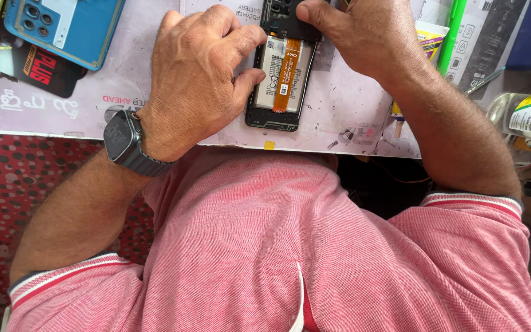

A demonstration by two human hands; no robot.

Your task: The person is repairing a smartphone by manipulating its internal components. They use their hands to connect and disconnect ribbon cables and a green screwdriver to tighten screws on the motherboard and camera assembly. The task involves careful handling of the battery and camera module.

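An opened phone (281,86) lies back-up on the pale work mat (339,104), its white battery and an orange flex cable exposed. My left hand (198,74), with a dark smartwatch (124,140) on the wrist, grips the phone's left edge with thumb and fingers. My right hand (357,34) presses on the black upper part of the phone with the thumb; its fingertips are hidden past the frame's top.
A blue phone back cover (62,27) lies at the top left over dark packaging. A green pen-like tool (450,31) and a small tube sit right of the mat. A clear bottle (523,117) lies at the far right. Red dotted cloth hangs below the table edge.
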